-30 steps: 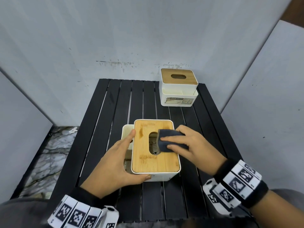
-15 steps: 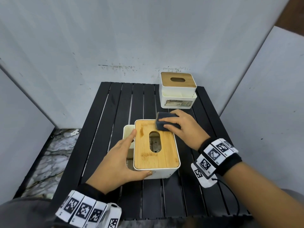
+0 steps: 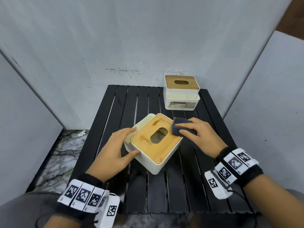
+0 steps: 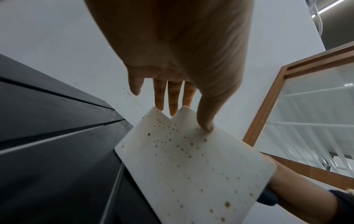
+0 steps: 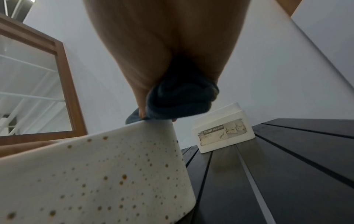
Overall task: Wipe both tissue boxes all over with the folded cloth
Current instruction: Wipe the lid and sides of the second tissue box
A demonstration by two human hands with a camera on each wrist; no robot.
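Looking down from the head view, the left hand (image 3: 113, 152) grips the near tissue box (image 3: 153, 143), turned askew on the black slatted desk (image 3: 184, 191); the right hand (image 3: 199, 137) presses the folded cloth (image 3: 178, 127) on its bamboo lid (image 3: 146, 145). A second tissue box (image 3: 181, 92) stands well apart, by the wall. Left wrist view: thumb (image 4: 205, 119) on the speckled side. Right wrist view: cloth (image 5: 180, 98) clutched at the box's top corner.

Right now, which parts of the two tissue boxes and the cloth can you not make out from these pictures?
- Near white tissue box with bamboo lid: its underside is hidden in every view; head view, the left hand covers part of its side.
- Dark folded cloth: mostly under the right hand in the head view.
- Far white tissue box: back and far sides face away; right wrist view, small label print is unreadable.
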